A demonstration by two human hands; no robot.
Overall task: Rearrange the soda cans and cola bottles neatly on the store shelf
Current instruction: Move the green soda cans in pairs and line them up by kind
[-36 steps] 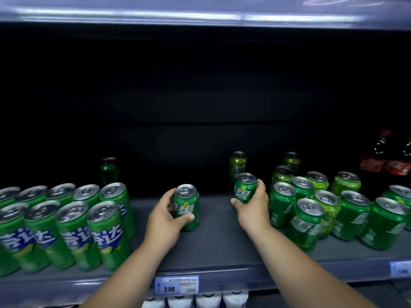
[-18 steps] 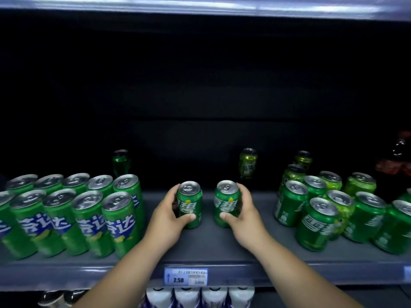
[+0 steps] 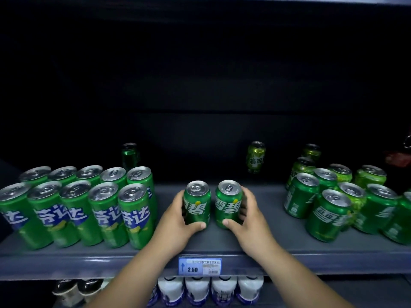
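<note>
Shelf [image 3: 266, 245] centre: left grip [image 3: 175, 221] clasps left can [image 3: 196, 203], right grip [image 3: 251, 218] clasps right can [image 3: 228, 202]; pair just apart. Ten tall cans [image 3: 104, 214] stand at nine o'clock.

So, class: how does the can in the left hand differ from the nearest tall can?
The held can is shorter than the tall can. The held can's lettering sits on green; the tall can's on blue. The left hand grips it; no hand touches the tall can. Both are green, silver-topped.
</note>
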